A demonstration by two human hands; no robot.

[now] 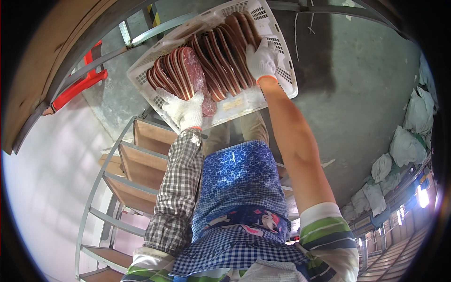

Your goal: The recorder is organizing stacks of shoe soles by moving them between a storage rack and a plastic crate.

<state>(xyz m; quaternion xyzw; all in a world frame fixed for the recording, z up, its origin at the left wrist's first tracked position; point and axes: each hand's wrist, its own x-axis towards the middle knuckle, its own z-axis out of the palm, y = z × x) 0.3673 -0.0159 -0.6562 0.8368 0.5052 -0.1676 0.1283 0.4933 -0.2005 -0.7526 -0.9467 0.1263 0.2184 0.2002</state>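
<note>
A white plastic crate (225,115) with slotted walls lies ahead of me, tilted in the view. Inside it, a long row of reddish-brown shoe soles (218,61) with pale layers stands on edge, packed side by side. My left hand (184,110), in a white knit glove, grips the near ends of the soles at the left of the row. One dusty sole (191,63) leans flat side up beside that group. At the right end of the row, my right hand (263,61), gloved too, has its fingers curled against the last soles, close to the crate's right wall.
A metal-framed rack with wooden shelves (141,171) stands at my left. Beyond it lies a red metal piece (80,87). A curved metal bar (164,24) runs behind the crate. White sacks (406,145) line the far right of the grey floor (361,94).
</note>
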